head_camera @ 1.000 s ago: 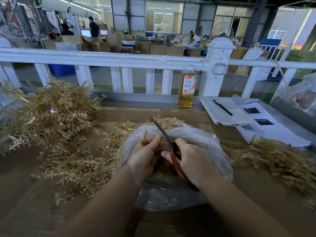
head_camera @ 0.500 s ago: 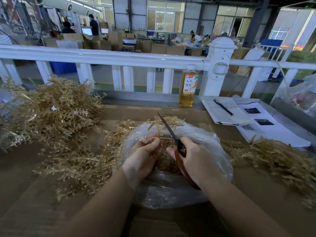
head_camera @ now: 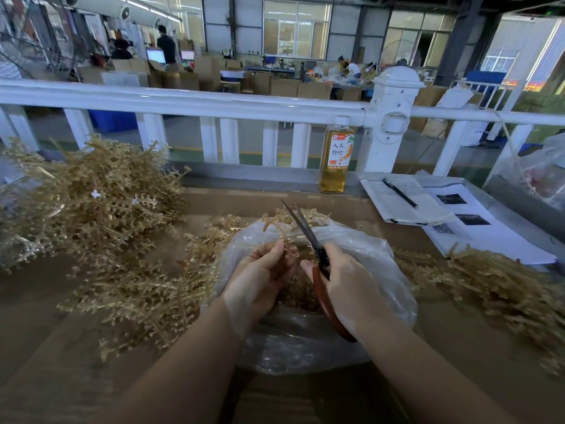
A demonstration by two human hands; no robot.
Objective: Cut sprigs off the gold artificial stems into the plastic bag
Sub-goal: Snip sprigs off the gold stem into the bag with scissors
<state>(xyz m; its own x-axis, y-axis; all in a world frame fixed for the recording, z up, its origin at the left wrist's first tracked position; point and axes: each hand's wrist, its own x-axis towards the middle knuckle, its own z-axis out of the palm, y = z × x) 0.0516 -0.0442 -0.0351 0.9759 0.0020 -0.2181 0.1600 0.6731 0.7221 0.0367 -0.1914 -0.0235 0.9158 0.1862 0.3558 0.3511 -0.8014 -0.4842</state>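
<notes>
A clear plastic bag lies open in the middle of the brown table, with cut gold sprigs inside. Over its mouth my left hand pinches a gold stem that reaches toward the bag's far rim. My right hand grips scissors by their red-brown handles; the dark blades point up and away, slightly parted, just right of the stem. Heaps of gold stems lie at the left, in front of it and at the right.
A bottle of amber drink stands at the table's back edge by a white railing. A notebook with a pen and printed sheets lie at the back right. Another plastic bag sits at the far right.
Both hands have shifted a little away from me over the bag. The scissors' blades have moved right and swung more upright, and now show slightly parted beside the stem.
</notes>
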